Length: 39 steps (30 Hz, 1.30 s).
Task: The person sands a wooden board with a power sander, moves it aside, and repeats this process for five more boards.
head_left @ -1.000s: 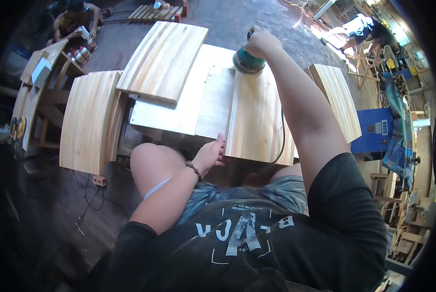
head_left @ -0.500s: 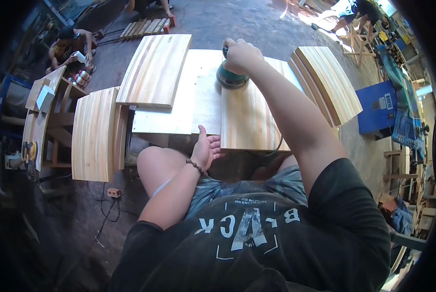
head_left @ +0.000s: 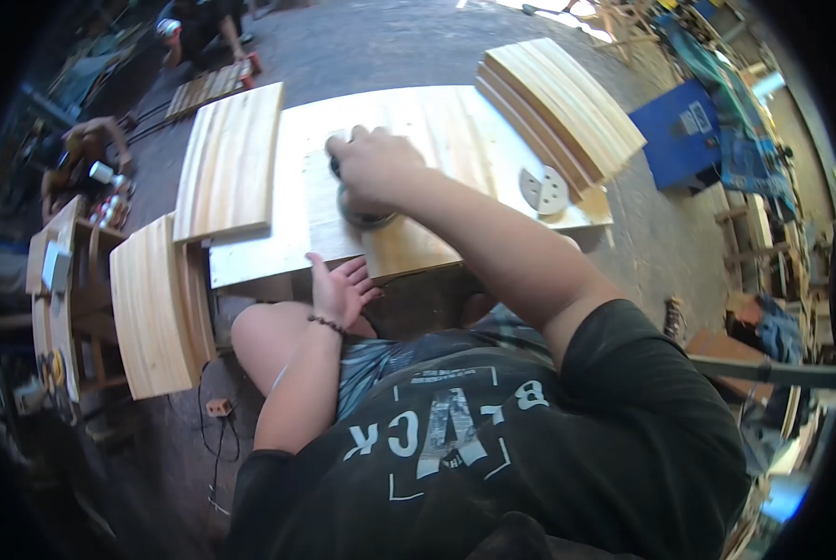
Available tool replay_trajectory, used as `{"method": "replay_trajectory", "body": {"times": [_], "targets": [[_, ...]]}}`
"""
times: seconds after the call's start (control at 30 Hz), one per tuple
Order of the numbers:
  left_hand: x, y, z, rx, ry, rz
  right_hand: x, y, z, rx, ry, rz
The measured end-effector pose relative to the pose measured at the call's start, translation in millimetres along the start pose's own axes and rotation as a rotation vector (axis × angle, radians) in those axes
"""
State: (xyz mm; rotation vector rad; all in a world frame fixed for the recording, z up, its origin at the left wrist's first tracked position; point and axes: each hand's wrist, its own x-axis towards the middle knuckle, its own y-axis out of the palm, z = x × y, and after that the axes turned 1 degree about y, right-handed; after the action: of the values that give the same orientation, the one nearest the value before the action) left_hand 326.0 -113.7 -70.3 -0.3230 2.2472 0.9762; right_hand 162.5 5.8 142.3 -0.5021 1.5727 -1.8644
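Observation:
My right hand (head_left: 381, 168) is wrapped over the top of a palm sander (head_left: 369, 220), which rests on a striped wooden board (head_left: 418, 245) near its left edge. The sander is partly hidden under the hand. Below the board's near edge, my left hand (head_left: 341, 291) is held palm up with its fingers spread and nothing in it. The board lies on a pale work table (head_left: 241, 263). To the right of the board are perforated sanding discs (head_left: 552, 192).
Stacked wooden boards (head_left: 567, 112) stand at the table's right end. Another board (head_left: 229, 163) lies at the left, above more boards (head_left: 152, 313). A blue box (head_left: 675, 135) is on the floor at right. A power outlet (head_left: 218, 408) with cords lies lower left; people crouch upper left.
My right hand has brought the sander nearer to me along the board's left side. The view has turned, showing the sanding discs. My left hand stays open by the near edge.

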Motion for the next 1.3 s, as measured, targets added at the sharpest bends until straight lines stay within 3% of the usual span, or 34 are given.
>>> {"method": "replay_trajectory", "body": {"times": [0.27, 0.6, 0.9, 1.3], "targets": [[-3.5, -4.0, -8.4, -0.147, -0.057, -0.092, -51.1, 22.2, 4.5, 0.057, -0.076, -0.048], [-11.1, 1.0, -8.1, -0.118, -0.017, -0.033, -86.4, 23.3, 11.9, 0.109, -0.162, -0.007], [-9.5, -1.9, -6.8, -0.143, -0.018, -0.033, -78.1, 19.4, 13.5, 0.086, -0.18, -0.015], [-3.6, 2.4, -8.6, -0.041, -0.045, -0.084, -14.3, 7.2, -7.6, 0.011, 0.018, -0.053]]}}
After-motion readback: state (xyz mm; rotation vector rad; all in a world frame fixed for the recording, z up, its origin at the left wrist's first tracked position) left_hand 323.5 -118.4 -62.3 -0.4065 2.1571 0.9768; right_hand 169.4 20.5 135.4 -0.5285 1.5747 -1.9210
